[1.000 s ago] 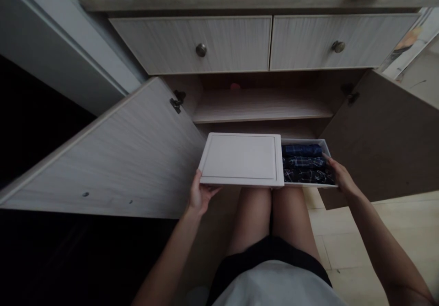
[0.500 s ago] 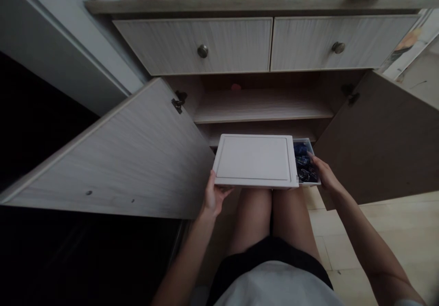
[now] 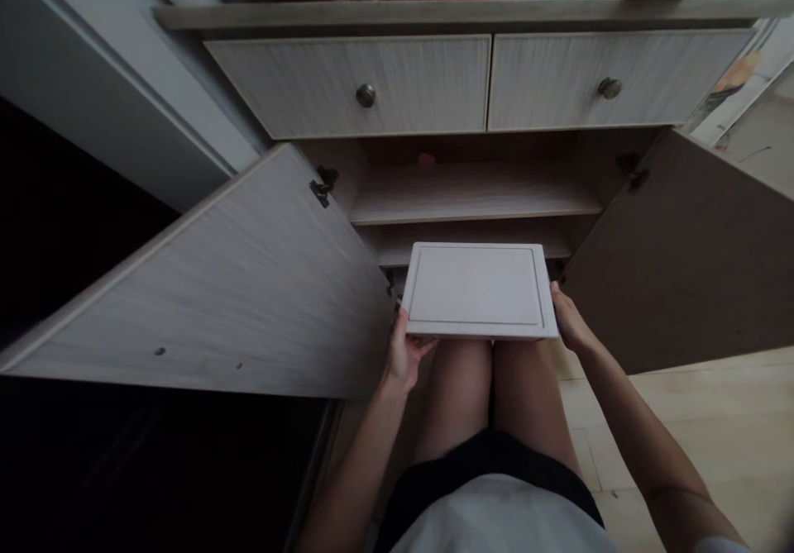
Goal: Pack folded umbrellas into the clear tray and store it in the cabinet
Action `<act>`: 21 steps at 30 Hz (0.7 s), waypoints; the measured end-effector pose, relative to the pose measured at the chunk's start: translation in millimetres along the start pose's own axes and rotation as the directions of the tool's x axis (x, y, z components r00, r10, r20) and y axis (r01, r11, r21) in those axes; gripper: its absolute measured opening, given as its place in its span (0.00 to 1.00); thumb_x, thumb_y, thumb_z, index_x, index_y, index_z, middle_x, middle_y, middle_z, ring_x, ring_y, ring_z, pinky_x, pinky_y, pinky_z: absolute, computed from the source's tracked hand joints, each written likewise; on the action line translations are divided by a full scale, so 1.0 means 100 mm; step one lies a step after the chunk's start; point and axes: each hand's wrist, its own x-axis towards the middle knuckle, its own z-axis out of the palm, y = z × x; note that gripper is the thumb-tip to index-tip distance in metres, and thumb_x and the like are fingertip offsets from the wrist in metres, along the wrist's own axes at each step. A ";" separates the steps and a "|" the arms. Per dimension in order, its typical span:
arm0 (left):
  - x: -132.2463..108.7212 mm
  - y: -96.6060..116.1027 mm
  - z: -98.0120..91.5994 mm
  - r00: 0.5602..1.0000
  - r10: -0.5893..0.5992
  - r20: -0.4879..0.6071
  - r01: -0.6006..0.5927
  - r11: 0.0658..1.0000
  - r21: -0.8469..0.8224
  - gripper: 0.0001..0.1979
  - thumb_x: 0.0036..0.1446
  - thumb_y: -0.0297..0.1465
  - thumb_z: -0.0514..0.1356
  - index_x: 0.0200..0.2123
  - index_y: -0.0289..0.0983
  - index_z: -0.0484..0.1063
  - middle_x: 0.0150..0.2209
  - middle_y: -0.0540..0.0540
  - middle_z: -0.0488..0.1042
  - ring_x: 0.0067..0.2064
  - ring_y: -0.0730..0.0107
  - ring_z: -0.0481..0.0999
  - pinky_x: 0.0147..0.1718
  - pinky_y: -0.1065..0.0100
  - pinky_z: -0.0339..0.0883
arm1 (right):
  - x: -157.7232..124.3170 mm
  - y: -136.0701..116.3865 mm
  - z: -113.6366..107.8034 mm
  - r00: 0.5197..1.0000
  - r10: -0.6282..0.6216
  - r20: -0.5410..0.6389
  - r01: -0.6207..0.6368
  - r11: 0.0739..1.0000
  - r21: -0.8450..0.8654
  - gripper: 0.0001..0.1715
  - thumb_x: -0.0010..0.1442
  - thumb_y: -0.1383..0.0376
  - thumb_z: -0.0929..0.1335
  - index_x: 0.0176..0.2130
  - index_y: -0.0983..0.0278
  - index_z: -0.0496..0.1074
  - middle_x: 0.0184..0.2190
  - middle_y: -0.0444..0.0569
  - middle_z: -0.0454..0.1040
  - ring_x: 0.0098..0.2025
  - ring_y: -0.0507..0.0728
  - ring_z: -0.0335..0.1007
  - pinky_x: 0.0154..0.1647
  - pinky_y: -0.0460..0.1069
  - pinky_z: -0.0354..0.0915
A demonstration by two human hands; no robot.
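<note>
A white storage box with a flat, grooved top [image 3: 476,287] is held level above my knees, in front of the cabinet. My left hand [image 3: 406,359] grips its near left corner, thumb on the side and fingers underneath. Against the box's right end rests my right hand [image 3: 571,319], its thumb up along the edge and its other fingers mostly hidden. The box's drawer and the dark packets inside it do not show now.
The cabinet's left door [image 3: 236,288] and right door [image 3: 688,255] stand swung outward on either side. Behind the box are cabinet shelves [image 3: 477,189], with a small pinkish thing [image 3: 426,159] on the upper one. Bags and containers crowd the countertop [image 3: 434,14].
My right hand has pushed the small drawer into the box's right end, hiding its dark packets. Box and left hand have shifted slightly right.
</note>
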 end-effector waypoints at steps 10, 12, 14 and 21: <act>0.04 0.02 0.06 0.999 0.045 0.008 -0.045 0.999 0.001 0.24 0.57 0.52 0.63 0.50 0.42 0.75 0.53 0.40 0.77 0.51 0.53 0.78 0.39 0.59 0.78 | -0.16 0.00 0.01 0.992 -0.127 0.017 0.126 0.991 0.047 0.35 0.57 0.40 0.71 0.57 0.51 0.74 0.64 0.41 0.69 0.72 0.60 0.53 0.74 0.57 0.48; 0.10 0.08 0.12 0.997 0.070 0.032 -0.071 0.996 0.049 0.24 0.57 0.51 0.64 0.50 0.42 0.76 0.54 0.40 0.78 0.53 0.52 0.77 0.43 0.57 0.78 | -0.09 0.00 0.00 0.989 -0.151 -0.010 0.151 0.988 0.043 0.32 0.56 0.44 0.73 0.56 0.51 0.74 0.64 0.41 0.69 0.71 0.61 0.55 0.74 0.57 0.49; 0.22 0.16 0.20 0.985 0.160 0.061 -0.168 0.976 0.141 0.22 0.55 0.49 0.67 0.48 0.42 0.77 0.53 0.40 0.78 0.58 0.52 0.75 0.50 0.56 0.75 | 0.09 -0.03 0.00 0.982 -0.184 -0.047 0.186 0.981 0.051 0.30 0.56 0.46 0.72 0.55 0.52 0.75 0.62 0.41 0.72 0.69 0.61 0.59 0.73 0.57 0.52; 0.97 0.55 0.70 0.849 0.443 0.288 -0.529 0.727 0.439 0.17 0.53 0.41 0.70 0.40 0.36 0.77 0.50 0.36 0.80 0.59 0.52 0.74 0.61 0.60 0.63 | 1.18 -0.37 0.02 0.957 -0.264 -0.122 0.267 0.964 0.002 0.26 0.50 0.49 0.70 0.46 0.58 0.75 0.50 0.44 0.78 0.58 0.62 0.69 0.62 0.56 0.62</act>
